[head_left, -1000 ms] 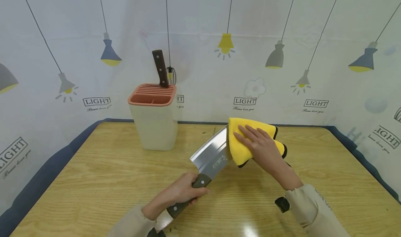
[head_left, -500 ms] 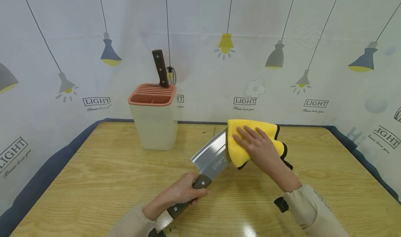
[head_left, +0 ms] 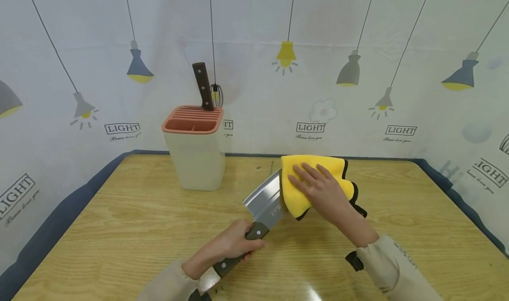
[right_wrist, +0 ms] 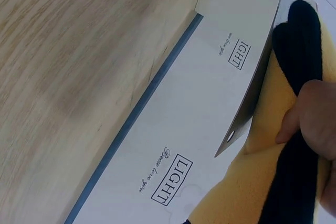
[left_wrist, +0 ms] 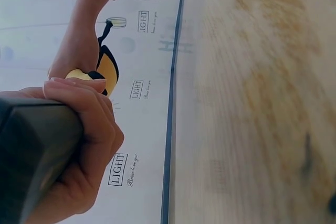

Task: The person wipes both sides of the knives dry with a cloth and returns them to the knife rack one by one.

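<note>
My left hand (head_left: 234, 241) grips the dark handle of a cleaver (head_left: 263, 198), its broad steel blade slanting up to the right above the table. In the left wrist view the fingers (left_wrist: 97, 124) wrap round that handle (left_wrist: 39, 150). A yellow cloth (head_left: 334, 166) with black edging is folded over the far part of the blade and hides it from above. My right hand (head_left: 324, 197) holds the cloth there, fingers spread on top. From below, the right wrist view shows the thumb (right_wrist: 291, 124) against the cloth and the blade's far corner (right_wrist: 233, 132) with a small hole.
A cream knife holder (head_left: 195, 159) with a coral slotted top stands at the back left of the wooden table (head_left: 119, 230). A brown-handled knife (head_left: 203, 86) sticks up from it. Behind the table hangs a lamp-patterned cloth backdrop (head_left: 254, 71).
My right hand and the yellow cloth have slid a little left and down along the blade, covering more of it. My left hand and the cleaver have hardly moved.
</note>
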`<act>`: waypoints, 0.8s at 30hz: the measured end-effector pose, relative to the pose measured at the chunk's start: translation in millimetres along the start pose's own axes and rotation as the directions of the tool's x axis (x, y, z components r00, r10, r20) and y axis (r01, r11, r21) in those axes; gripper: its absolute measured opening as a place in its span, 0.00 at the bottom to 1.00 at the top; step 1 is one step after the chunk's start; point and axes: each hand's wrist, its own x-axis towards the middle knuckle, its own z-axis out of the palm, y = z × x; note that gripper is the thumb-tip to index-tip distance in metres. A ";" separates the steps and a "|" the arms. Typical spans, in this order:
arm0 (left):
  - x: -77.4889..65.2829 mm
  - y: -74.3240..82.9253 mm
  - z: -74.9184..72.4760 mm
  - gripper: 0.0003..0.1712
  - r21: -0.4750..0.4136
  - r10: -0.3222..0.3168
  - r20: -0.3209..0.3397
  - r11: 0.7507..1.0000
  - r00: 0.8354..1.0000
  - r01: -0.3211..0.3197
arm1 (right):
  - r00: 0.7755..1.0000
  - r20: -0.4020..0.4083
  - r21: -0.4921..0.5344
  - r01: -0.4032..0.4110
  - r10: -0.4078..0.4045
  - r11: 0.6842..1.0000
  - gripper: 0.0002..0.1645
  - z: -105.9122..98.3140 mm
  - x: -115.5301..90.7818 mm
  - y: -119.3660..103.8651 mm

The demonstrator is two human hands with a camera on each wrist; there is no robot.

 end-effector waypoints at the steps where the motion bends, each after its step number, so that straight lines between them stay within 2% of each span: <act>1: 0.2 -0.1 0.1 0.10 0.000 0.001 0.001 1.000 1.000 -0.001 | 1.000 -0.002 -0.003 0.006 -0.006 1.000 0.33 -0.3 0.5 -0.9; 17: 1.1 0.7 0.5 0.07 -0.008 -0.002 0.009 1.000 1.000 0.002 | 0.993 -0.068 -0.001 0.098 -0.098 0.995 0.34 -2.1 4.2 -16.6; 24: 1.7 1.6 -0.9 0.10 -0.006 -0.005 0.010 1.000 1.000 0.005 | 0.984 -0.092 0.032 0.154 -0.150 0.988 0.36 -4.8 5.5 -24.3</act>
